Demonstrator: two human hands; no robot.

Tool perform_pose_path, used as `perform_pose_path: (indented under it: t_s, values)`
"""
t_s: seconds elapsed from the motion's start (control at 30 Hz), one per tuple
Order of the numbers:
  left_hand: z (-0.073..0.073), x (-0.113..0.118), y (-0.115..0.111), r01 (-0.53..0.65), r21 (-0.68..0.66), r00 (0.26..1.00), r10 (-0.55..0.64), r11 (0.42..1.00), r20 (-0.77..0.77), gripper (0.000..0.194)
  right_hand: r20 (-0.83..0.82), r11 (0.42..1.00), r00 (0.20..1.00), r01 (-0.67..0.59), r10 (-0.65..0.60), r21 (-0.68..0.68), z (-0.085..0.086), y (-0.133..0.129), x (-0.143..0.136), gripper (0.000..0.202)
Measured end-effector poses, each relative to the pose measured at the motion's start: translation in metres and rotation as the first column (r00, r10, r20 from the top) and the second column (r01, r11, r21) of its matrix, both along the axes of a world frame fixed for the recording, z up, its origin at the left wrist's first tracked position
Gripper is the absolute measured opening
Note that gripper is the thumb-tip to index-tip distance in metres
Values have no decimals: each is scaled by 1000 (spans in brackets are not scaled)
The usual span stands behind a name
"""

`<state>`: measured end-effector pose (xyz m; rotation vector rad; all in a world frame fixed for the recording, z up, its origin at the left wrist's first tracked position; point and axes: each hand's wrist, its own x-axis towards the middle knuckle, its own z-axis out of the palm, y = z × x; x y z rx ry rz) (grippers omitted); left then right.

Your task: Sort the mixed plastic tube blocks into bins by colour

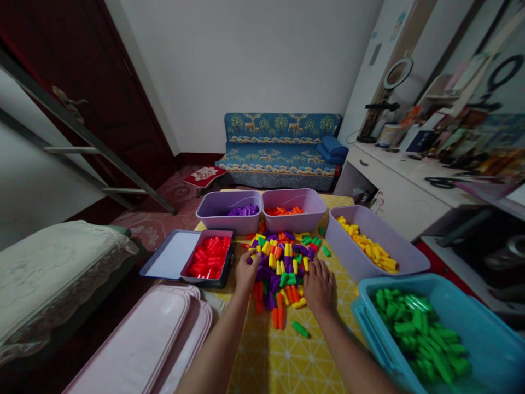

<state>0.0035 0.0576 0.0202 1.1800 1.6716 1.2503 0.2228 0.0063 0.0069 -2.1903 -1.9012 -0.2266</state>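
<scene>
A heap of small plastic pieces in yellow, purple, green, orange and red lies on a yellow patterned tablecloth. At the heap's left edge is my left hand, thumb and forefinger apart beside a yellow piece; its other fingers are partly hidden. My right hand rests against the right edge, palm down, fingers stretched out and slightly spread, next to yellow and green pieces. Closer to me, a single green piece lies apart from the heap, near a pair of orange pieces.
Around the heap stand a purple-piece bin, an orange-piece bin, a yellow-piece bin, a teal green-piece bin and a hinged case with red pieces. Pale lids lie at left. A patterned sofa stands beyond.
</scene>
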Motion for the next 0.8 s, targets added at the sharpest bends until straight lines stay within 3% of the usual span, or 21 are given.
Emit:
perform_pose_path:
  t_s: [0.13, 0.23, 0.3, 0.37, 0.43, 0.5, 0.63, 0.8]
  values:
    - [4, 19, -7, 3, 65, 896, -31, 998, 443, 50, 3, 1000, 1000, -13, 13, 4, -2, 0, 1, 47]
    - [21, 34, -17, 104, 134, 864, -156, 986, 479, 50, 9, 1000, 1000, -25, 25, 14, -4, -1, 2, 46]
    - [29, 36, -24, 171, 188, 901, -231, 967, 368, 45, 7, 1000, 1000, -26, 26, 14, -5, -1, 3, 45]
    - [26, 30, -31, 152, 270, 965, -202, 951, 169, 38, 1, 999, 1000, -28, 28, 16, -6, 0, 4, 45]
    - [10, 18, -36, 85, 353, 996, -73, 932, -48, 37, -6, 999, 999, -31, 31, 19, -7, 1, 4, 45]
    - [-12, 2, -39, 42, 347, 980, 29, 937, -197, 43, -11, 999, 999, -31, 31, 21, -9, 2, 4, 44]
    - [-44, -17, -36, 35, 283, 955, 51, 959, -293, 34, -12, 1000, 1000, -22, 22, 21, -9, 2, 4, 45]
    - [-41, -9, -27, 144, 212, 913, -47, 967, -405, 32, -7, 999, 999, -34, 34, 20, -4, -1, 4, 45]
